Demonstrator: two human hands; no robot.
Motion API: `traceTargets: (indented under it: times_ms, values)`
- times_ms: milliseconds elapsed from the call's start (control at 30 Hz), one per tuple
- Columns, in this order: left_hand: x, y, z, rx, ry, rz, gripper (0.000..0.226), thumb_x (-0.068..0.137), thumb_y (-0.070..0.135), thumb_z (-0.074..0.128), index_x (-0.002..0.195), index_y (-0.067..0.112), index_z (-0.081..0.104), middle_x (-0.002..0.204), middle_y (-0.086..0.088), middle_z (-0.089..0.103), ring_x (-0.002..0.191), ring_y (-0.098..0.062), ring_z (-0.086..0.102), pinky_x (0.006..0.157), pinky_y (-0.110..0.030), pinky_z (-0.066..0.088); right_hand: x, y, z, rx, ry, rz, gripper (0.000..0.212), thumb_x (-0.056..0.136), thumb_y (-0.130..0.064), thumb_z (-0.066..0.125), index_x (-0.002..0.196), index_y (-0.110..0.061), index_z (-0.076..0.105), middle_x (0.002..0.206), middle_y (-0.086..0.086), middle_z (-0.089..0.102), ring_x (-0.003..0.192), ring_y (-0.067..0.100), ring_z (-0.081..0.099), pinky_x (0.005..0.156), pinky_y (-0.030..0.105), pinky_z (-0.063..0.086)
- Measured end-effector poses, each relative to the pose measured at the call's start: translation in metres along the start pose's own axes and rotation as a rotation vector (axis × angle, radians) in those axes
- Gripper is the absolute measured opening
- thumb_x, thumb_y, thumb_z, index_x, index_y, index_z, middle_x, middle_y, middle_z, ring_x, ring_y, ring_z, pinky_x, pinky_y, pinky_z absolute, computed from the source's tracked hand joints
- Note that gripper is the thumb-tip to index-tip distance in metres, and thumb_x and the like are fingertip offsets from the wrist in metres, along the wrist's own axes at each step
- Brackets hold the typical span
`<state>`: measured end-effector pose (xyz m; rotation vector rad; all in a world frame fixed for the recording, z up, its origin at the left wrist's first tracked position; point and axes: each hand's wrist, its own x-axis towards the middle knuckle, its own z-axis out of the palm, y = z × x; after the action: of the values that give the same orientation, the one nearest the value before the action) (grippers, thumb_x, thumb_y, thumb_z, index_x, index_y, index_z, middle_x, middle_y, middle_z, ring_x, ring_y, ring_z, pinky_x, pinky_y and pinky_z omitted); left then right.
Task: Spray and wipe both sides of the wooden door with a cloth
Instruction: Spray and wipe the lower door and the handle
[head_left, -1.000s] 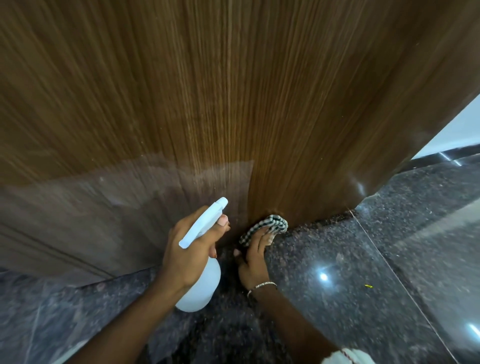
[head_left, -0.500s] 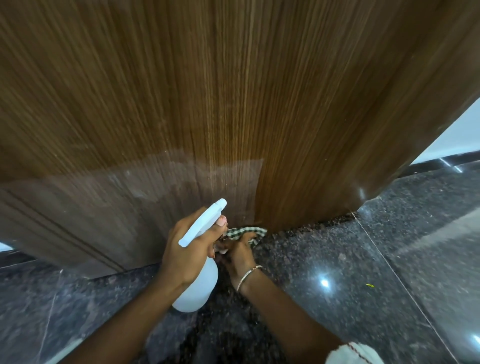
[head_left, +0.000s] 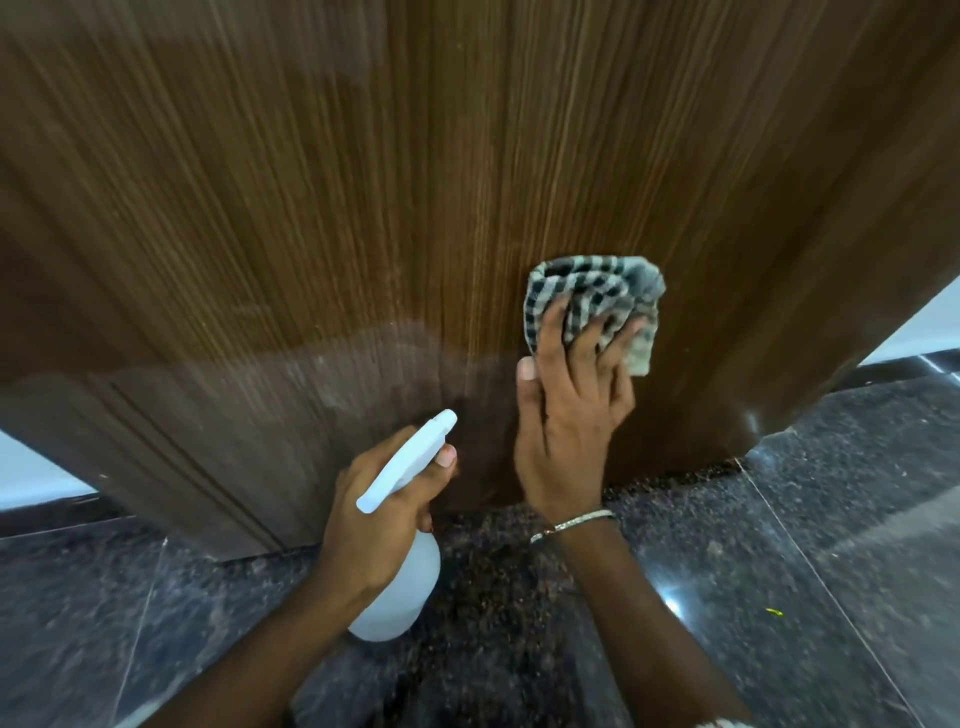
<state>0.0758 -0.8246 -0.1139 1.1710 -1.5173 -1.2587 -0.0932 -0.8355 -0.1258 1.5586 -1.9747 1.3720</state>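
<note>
A brown wooden door (head_left: 363, 182) with vertical grain fills the upper view. Its lower left part looks hazy and wet. My right hand (head_left: 571, 410) presses a bunched green-and-white checked cloth (head_left: 597, 301) flat against the door's lower right area, with its fingers spread over the fabric. My left hand (head_left: 379, 519) grips a white spray bottle (head_left: 400, 571) just in front of the door's bottom edge, nozzle pointing up toward the wood.
Dark speckled granite floor (head_left: 779, 571) with thin tile joints lies below the door. White wall shows past the door's edge at the right (head_left: 930, 322) and at the left (head_left: 31, 473). A small yellow speck (head_left: 774, 612) lies on the floor.
My right hand has lifted the cloth from the door's bottom edge near the floor up and to the right on the door face. The left hand with the bottle stayed about where it was.
</note>
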Motion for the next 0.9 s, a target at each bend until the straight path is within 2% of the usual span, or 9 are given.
traceTargets:
  times_ms: [67,133,200,267,367,467,633,800,900]
  values:
    - [0.000,-0.001,-0.004,0.001,0.011,-0.002,0.023,0.081,0.038,0.065,0.101,0.029,0.070,0.078,-0.011,0.072,0.049,-0.020,0.056,0.053,-0.030,0.052,0.012,0.006,-0.005,-0.083,0.095,-0.073,0.057,0.110,-0.035,0.037,0.161,-0.032,0.013,0.168,0.002,0.011,0.158,0.036,0.001,0.112,0.049,0.025]
    - [0.001,-0.002,-0.008,0.003,0.013,0.000,0.023,0.082,0.036,0.065,0.102,0.026,0.071,0.079,-0.010,0.073,0.047,-0.019,0.055,0.054,-0.033,0.052,0.022,0.014,-0.014,-0.121,0.165,-0.091,0.063,0.108,-0.035,0.043,0.162,-0.029,0.011,0.169,0.004,0.011,0.158,0.028,-0.002,0.108,0.045,0.027]
    - [0.001,-0.004,-0.012,0.001,0.012,0.002,0.025,0.083,0.035,0.065,0.103,0.022,0.072,0.078,-0.010,0.073,0.046,-0.017,0.053,0.056,-0.040,0.053,0.034,0.023,-0.021,-0.125,0.174,-0.088,0.071,0.107,-0.038,0.045,0.163,-0.019,0.007,0.170,0.019,0.008,0.157,0.026,-0.005,0.118,0.044,0.021]
    - [0.000,-0.003,-0.015,-0.005,0.018,0.000,0.026,0.084,0.034,0.065,0.105,0.020,0.072,0.079,-0.009,0.073,0.046,-0.017,0.053,0.057,-0.042,0.053,0.042,0.027,-0.017,-0.088,0.149,-0.121,0.072,0.107,-0.036,0.040,0.162,-0.009,0.003,0.167,0.029,0.007,0.157,0.029,-0.006,0.127,0.050,0.009]
    - [-0.002,0.003,-0.019,-0.007,0.036,0.023,0.020,0.085,0.032,0.066,0.101,0.021,0.072,0.079,-0.007,0.074,0.046,-0.016,0.054,0.054,-0.035,0.051,0.034,0.023,0.007,0.019,0.160,-0.135,0.073,0.109,-0.037,0.030,0.161,-0.018,-0.018,0.170,0.014,-0.013,0.155,0.031,-0.015,0.127,0.056,-0.001]
    - [-0.004,0.013,-0.024,0.000,0.061,0.086,0.012,0.088,0.034,0.070,0.093,0.023,0.073,0.077,-0.006,0.073,0.044,-0.017,0.053,0.052,-0.033,0.050,0.014,-0.002,0.034,0.039,0.165,-0.115,0.072,0.110,-0.042,0.026,0.161,-0.019,-0.019,0.167,0.004,-0.026,0.154,0.040,-0.015,0.126,0.061,-0.002]
    - [-0.012,0.026,-0.037,-0.038,0.179,0.095,0.017,0.086,0.034,0.068,0.084,0.018,0.072,0.070,-0.012,0.070,0.042,-0.019,0.050,0.053,-0.035,0.047,-0.008,-0.047,0.067,-0.041,0.093,-0.355,0.074,0.109,-0.046,0.032,0.164,-0.020,-0.010,0.170,0.008,-0.021,0.156,0.039,-0.016,0.124,0.063,-0.003]
    - [-0.020,0.034,-0.053,-0.089,0.282,0.046,0.016,0.087,0.024,0.066,0.087,0.009,0.073,0.077,-0.007,0.074,0.042,-0.018,0.050,0.050,-0.033,0.048,0.000,-0.028,0.048,-0.171,0.023,-0.568,0.069,0.110,-0.047,0.034,0.165,-0.027,-0.001,0.173,0.000,-0.011,0.159,0.028,-0.010,0.125,0.060,-0.005]
    - [-0.028,0.037,-0.059,-0.069,0.305,0.036,0.021,0.084,0.030,0.066,0.089,0.012,0.073,0.078,-0.005,0.074,0.044,-0.018,0.054,0.050,-0.035,0.052,0.010,0.017,0.024,-0.218,-0.010,-0.499,0.066,0.110,-0.046,0.026,0.165,-0.026,-0.005,0.172,-0.002,-0.014,0.158,0.030,-0.014,0.122,0.063,-0.007]
